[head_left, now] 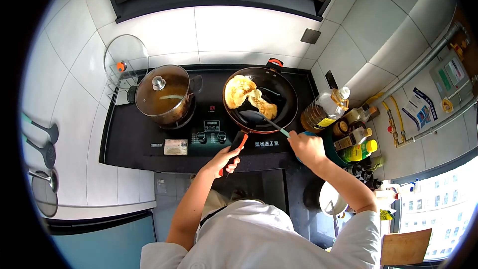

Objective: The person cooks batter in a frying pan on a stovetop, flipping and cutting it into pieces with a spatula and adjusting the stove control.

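My left hand [224,162] is wrapped round the black and orange handle of a dark frying pan [286,92]. In the pan lies cooked egg [239,91], yellow and browned, with a second piece touching it at the lower right. My right hand [307,148] grips a spatula [256,115] by its pale green handle. The spatula's dark blade is inside the pan, close to the lower edge of the egg. How far it reaches under the egg I cannot tell.
Left on the cooktop [124,142] stands a lidded pot [162,107]. A glass lid [126,52] leans in a rack behind it. An oil jug [323,109] and several bottles [359,150] crowd the right. A white bowl [332,198] sits under my right forearm.
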`<state>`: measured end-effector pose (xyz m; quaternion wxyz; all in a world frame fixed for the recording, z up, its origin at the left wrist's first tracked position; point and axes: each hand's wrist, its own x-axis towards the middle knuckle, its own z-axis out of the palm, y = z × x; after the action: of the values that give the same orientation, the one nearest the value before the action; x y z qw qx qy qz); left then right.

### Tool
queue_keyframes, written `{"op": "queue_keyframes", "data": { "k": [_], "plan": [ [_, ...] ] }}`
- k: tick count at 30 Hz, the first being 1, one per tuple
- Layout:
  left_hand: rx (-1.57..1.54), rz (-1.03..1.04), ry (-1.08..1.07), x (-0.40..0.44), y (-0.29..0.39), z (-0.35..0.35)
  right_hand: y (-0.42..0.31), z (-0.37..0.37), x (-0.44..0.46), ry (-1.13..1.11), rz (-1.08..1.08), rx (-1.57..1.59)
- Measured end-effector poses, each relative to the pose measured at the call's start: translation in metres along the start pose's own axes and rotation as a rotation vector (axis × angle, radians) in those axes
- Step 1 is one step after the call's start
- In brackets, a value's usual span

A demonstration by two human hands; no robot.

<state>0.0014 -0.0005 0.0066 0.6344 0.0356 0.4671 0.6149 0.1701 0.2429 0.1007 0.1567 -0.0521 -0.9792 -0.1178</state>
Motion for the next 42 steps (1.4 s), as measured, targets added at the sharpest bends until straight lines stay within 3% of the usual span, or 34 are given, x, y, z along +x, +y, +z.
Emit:
{"op": "queue_keyframes", "data": {
  "k": [8, 13, 21, 30, 35, 38, 42],
  "plan": [
    [-0.003, 0.005, -0.017, 0.002, -0.002, -0.003, -0.004, 0.012, -0.011, 0.117, -0.174, -0.294],
    [-0.004, -0.004, -0.01, 0.003, -0.002, -0.004, 0.034, 0.004, 0.014, 0.183, -0.138, -0.463],
    [-0.001, -0.005, -0.01, 0.006, -0.003, -0.005, 0.06, -0.017, 0.031, -0.015, 0.217, -0.107],
    [-0.008, 0.0, -0.023, 0.003, -0.001, -0.003, 0.046, -0.027, -0.003, -0.145, -0.045, -0.176],
    [-0.036, 0.003, -0.041, -0.001, -0.001, -0.001, 0.015, -0.005, -0.034, -0.138, 0.016, -0.154],
    [-0.024, 0.006, -0.031, 0.002, -0.001, -0.002, -0.001, 0.015, -0.052, -0.217, 0.167, -0.095],
    [0.001, 0.003, -0.025, 0.001, -0.001, -0.002, 0.004, 0.034, -0.055, -0.085, 0.213, -0.178]
  ]
}}
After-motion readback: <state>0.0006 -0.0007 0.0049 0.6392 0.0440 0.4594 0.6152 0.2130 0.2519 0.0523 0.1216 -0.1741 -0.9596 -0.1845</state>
